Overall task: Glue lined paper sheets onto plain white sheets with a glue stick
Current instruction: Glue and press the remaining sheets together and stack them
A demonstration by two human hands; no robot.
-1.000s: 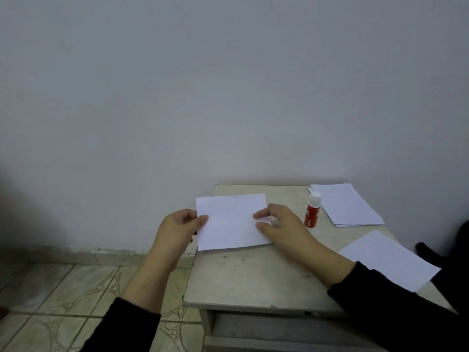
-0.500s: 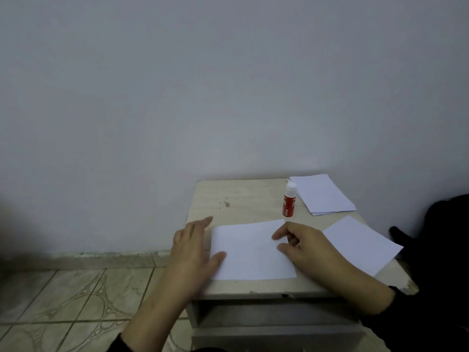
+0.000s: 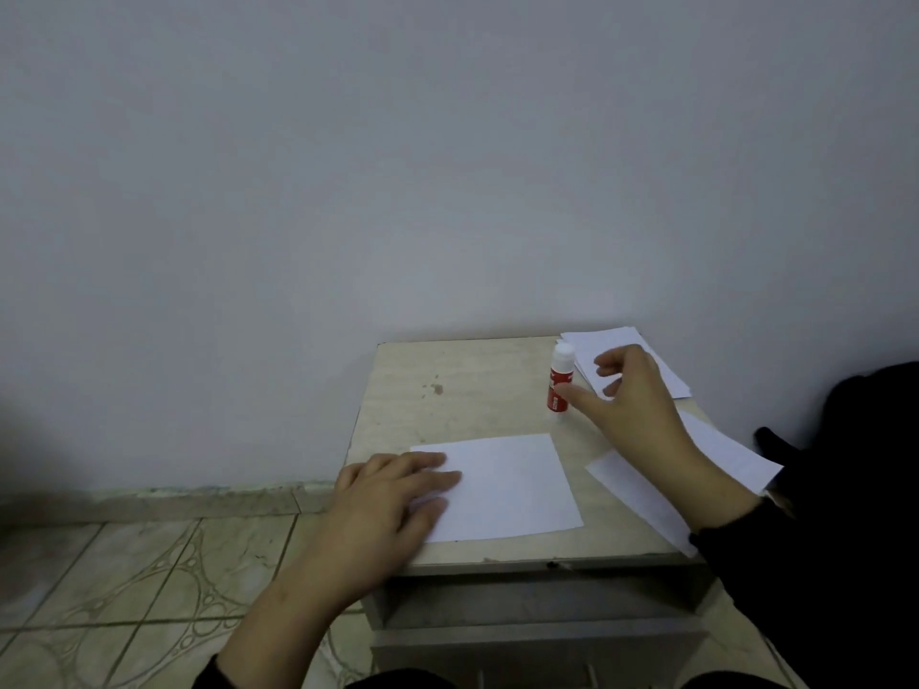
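Nearest the camera you get two dark sleeves and the front of a small table (image 3: 447, 370), a boxy thing with a pale, worn, slightly stained top and a grey open shelf under the near edge. Floor to the left is glossy beige tile with a curvy ring pattern.

On the near part of the tabletop lies a plain white sheet (image 3: 512, 484), flat, rectangular, matte, turned a little off square. The left hand (image 3: 393, 499) lies flat on its left edge, fingers straight and together, pressing the paper down, palm partly hanging off the table's left side.

Just right of that sheet there's another white sheet (image 3: 641, 494), angled, running under the right forearm and poking out past the table's right edge. Can't tell if it's lined, too washed out.

Further back, the right hand (image 3: 631, 390) is off the table, fingers loosely spread and curled, gripping nothing. Its thumb tip is right at the glue stick (image 3: 559, 380), maybe touching, can't say for sure. The glue stick stands upright, a small cylinder with a red body and white cap.

At the far right corner sits a thin stack of white sheets (image 3: 616, 340), edges a bit fanned, partly hidden by the hand. Behind everything, a plain smooth grey-white wall.
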